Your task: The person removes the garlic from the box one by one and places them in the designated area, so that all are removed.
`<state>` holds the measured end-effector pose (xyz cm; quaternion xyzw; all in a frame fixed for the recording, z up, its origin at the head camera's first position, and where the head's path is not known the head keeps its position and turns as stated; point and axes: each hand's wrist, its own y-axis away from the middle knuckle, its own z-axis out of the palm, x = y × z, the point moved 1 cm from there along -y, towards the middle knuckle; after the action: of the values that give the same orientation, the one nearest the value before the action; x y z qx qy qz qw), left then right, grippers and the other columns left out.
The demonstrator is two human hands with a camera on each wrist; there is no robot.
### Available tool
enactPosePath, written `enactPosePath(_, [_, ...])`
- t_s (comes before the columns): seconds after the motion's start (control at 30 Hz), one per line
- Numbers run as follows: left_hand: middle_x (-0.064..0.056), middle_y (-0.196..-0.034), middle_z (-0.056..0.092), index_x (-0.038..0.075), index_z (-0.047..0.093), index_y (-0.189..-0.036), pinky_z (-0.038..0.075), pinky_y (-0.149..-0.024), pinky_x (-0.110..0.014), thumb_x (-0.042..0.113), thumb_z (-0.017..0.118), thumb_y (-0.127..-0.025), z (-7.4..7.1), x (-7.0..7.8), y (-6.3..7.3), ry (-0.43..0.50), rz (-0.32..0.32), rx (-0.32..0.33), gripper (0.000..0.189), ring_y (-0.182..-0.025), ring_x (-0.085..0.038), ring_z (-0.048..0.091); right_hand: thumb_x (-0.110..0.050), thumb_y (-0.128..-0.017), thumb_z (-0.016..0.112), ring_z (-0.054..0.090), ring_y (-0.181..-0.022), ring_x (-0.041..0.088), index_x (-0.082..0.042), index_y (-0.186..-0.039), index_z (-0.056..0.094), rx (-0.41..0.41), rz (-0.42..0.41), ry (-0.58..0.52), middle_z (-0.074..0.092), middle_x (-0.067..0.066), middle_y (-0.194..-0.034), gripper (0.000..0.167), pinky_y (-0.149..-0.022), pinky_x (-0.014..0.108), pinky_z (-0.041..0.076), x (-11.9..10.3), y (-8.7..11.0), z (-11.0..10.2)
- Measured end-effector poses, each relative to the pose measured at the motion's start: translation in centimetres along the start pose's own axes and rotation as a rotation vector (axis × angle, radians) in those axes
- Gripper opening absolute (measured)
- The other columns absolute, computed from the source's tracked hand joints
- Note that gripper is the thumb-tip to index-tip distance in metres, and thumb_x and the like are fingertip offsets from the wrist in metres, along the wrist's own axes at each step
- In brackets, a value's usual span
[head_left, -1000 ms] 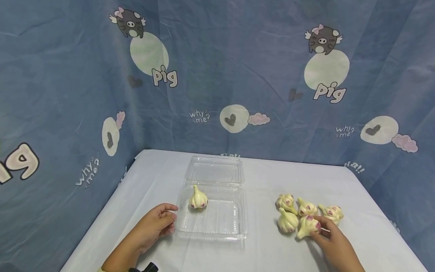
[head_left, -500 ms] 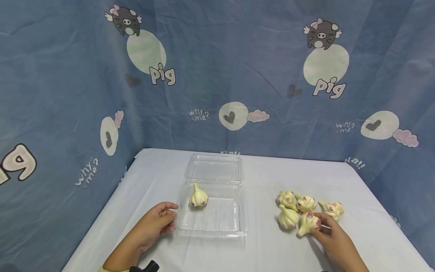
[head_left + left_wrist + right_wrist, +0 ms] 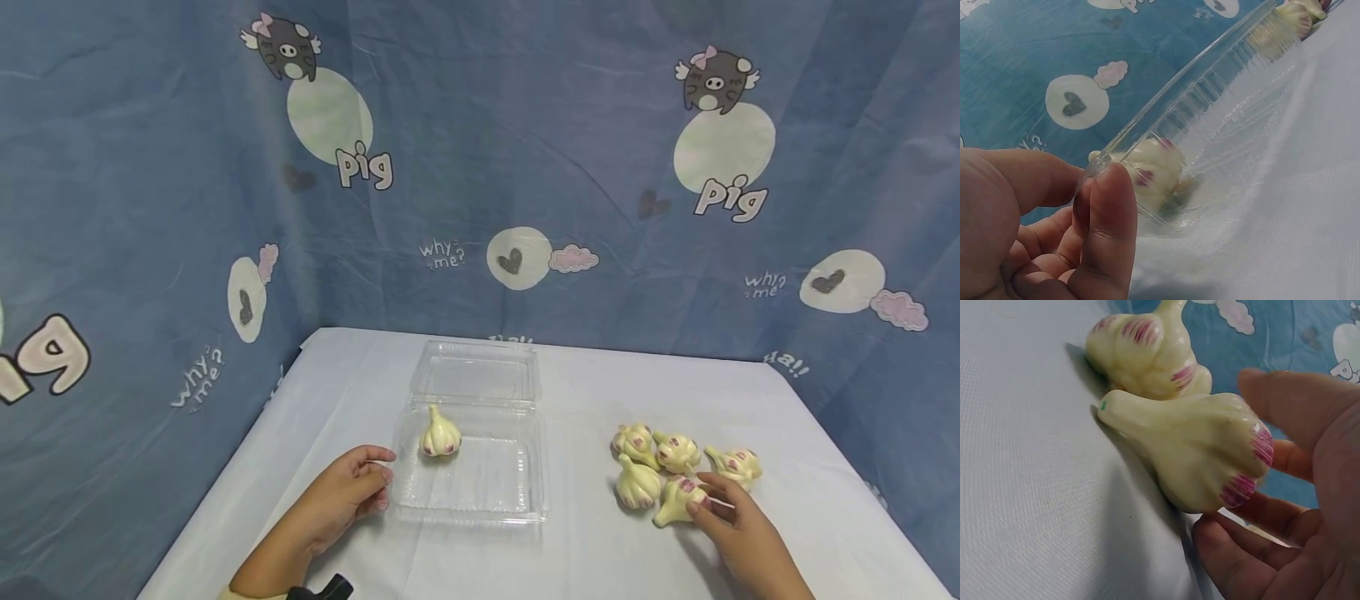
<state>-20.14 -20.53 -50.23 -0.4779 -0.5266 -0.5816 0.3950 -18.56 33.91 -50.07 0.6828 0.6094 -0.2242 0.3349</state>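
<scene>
My left hand [image 3: 348,492] pinches the left rim of a clear plastic clamshell container [image 3: 480,504] between thumb and fingers. One garlic bulb [image 3: 440,435] sits inside the container, toward its back left. My right hand [image 3: 750,529] is at the nearest garlic bulb [image 3: 675,503] of the group on the right. In the right wrist view, the digits are spread around the root end of this bulb [image 3: 1191,447]. One fingertip shows a small gap above it; another fingertip lies right at its underside. The bulb is lying on its side, its neck on the cloth.
Several more garlic bulbs lie close by: one at the left [image 3: 637,483], two behind, and one [image 3: 735,464] just beyond my right hand. The container's lid [image 3: 474,375] lies folded back. A white cloth [image 3: 585,550] covers the table; a blue printed curtain [image 3: 600,167] surrounds it.
The nearest bulb has shifted slightly toward me, away from the bulb behind it. My right fingers have loosened a little around it. The left hand has stayed on the rim.
</scene>
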Motion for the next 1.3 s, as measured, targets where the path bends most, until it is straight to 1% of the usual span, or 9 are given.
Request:
enactPosePath(0.3, [-0.008,-0.097,0.062,-0.009,0.044,-0.14,0.056,-0.067,-0.025,0.006,0.059,-0.104,0.1,0.0,0.0,0.002,-0.001,-0.006,0.042,-0.076,-0.014,0.059,-0.06,-0.104,0.055,0.043,-0.144,0.052,-0.001,-0.159,0.032,0.054,-0.023,0.002,0.036,0.032,-0.161,0.084,-0.108,0.06,0.048,0.0,0.6,-0.2])
enactPosePath(0.6, [-0.008,-0.097,0.061,-0.009,0.044,-0.14,0.056,-0.067,-0.025,0.006,0.058,-0.104,0.1,0.0,0.1,0.003,-0.002,-0.006,0.041,-0.075,-0.013,0.059,-0.054,-0.105,0.056,0.046,-0.142,0.052,0.002,-0.156,0.037,0.177,-0.034,-0.006,0.046,0.033,-0.154,0.078,-0.111,0.064,0.042,-0.6,0.9,-0.2])
enactPosePath(0.63, [-0.008,-0.097,0.061,-0.009,0.044,-0.14,0.056,-0.067,-0.025,0.006,0.058,-0.104,0.1,0.0,0.1,0.003,-0.001,-0.007,0.041,-0.075,-0.014,0.059,-0.053,-0.105,0.056,0.047,-0.142,0.05,0.002,-0.155,0.038,0.203,-0.029,-0.015,0.046,0.032,-0.155,0.076,-0.112,0.06,0.043,-0.6,1.0,-0.2])
enactPosePath(0.73, [-0.009,-0.098,0.061,-0.009,0.044,-0.141,0.056,-0.068,-0.025,0.006,0.058,-0.104,0.1,0.1,0.2,0.003,-0.001,-0.009,0.042,-0.075,-0.014,0.059,-0.046,-0.105,0.061,0.054,-0.138,0.027,0.001,-0.151,0.045,0.316,-0.012,-0.074,0.051,0.026,-0.152,0.068,-0.107,0.028,0.051,-1.0,1.2,0.0])
enactPosePath(0.83, [-0.009,-0.098,0.061,-0.008,0.045,-0.14,0.057,-0.068,-0.025,0.006,0.058,-0.104,0.1,0.1,0.1,-0.001,-0.004,-0.003,0.041,-0.076,-0.014,0.059,-0.034,-0.105,0.065,0.054,-0.123,0.001,0.001,-0.144,0.053,0.473,-0.015,-0.143,0.058,0.019,-0.145,0.054,-0.09,0.0,0.044,-1.8,1.5,0.5])
enactPosePath(0.87, [-0.009,-0.098,0.061,-0.008,0.045,-0.14,0.057,-0.068,-0.025,0.006,0.058,-0.104,0.2,0.1,0.1,-0.002,-0.006,0.0,0.041,-0.076,-0.014,0.059,-0.029,-0.105,0.066,0.053,-0.122,0.0,0.002,-0.142,0.054,0.518,-0.031,-0.168,0.059,0.018,-0.142,0.05,-0.088,-0.004,0.039,-2.1,1.7,0.7])
enactPosePath(1.0, [-0.009,-0.097,0.061,-0.008,0.046,-0.14,0.057,-0.067,-0.025,0.007,0.059,-0.104,0.1,0.1,0.0,-0.003,-0.003,0.007,0.04,-0.076,-0.015,0.059,-0.012,-0.101,0.069,0.052,-0.116,-0.009,0.004,-0.133,0.061,0.635,-0.116,-0.202,0.062,0.015,-0.133,0.036,-0.089,-0.002,0.042,-3.7,2.1,1.7])
enactPosePath(1.17, [-0.009,-0.097,0.061,-0.008,0.046,-0.14,0.057,-0.067,-0.025,0.007,0.06,-0.104,0.1,0.2,0.1,-0.001,-0.001,0.009,0.041,-0.076,-0.015,0.059,-0.003,-0.097,0.071,0.046,-0.111,-0.021,0.004,-0.127,0.064,0.643,-0.269,-0.167,0.062,0.007,-0.125,0.031,-0.09,0.001,0.045,-5.2,2.5,2.9])
enactPosePath(1.3, [-0.009,-0.099,0.061,-0.008,0.046,-0.14,0.057,-0.068,-0.026,0.007,0.059,-0.103,-0.1,0.1,0.3,-0.001,-0.007,0.006,0.041,-0.076,-0.015,0.059,0.0,-0.095,0.073,0.048,-0.111,-0.02,0.001,-0.123,0.066,0.611,-0.37,-0.108,0.064,0.003,-0.12,0.029,-0.09,0.002,0.047,-6.2,2.9,4.1])
